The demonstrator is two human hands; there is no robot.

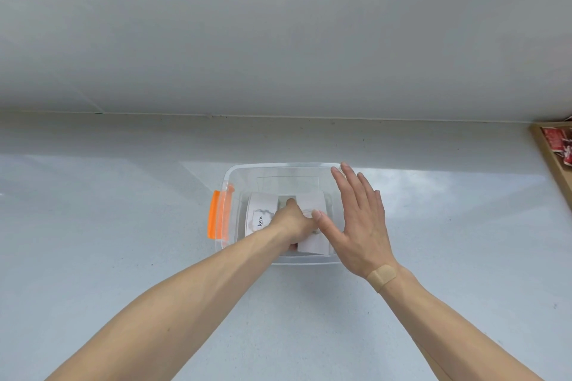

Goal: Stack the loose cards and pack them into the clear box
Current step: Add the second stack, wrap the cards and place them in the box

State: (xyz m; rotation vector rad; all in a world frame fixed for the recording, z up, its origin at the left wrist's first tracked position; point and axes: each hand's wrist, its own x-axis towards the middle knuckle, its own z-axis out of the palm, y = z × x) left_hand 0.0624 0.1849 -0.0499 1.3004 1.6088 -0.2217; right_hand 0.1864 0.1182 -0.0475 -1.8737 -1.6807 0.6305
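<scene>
Since the cards (263, 215) already lie on the floor of the box (280, 168), the packing is judged nearly done. They are pressed down by the left hand (292, 219), reached inside the box; whether its fingers pinch a card cannot be told. Over the box's right wall the right hand (359, 226) is held flat and spread, gripping nothing, probably for steadying. An orange latch (214, 214) is seen on the box's left end.

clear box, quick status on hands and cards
Left hand down inside the clear box, pressing on the cards. Right hand open, flat over the box's right side. Cards already inside. Nothing in the way.
</scene>
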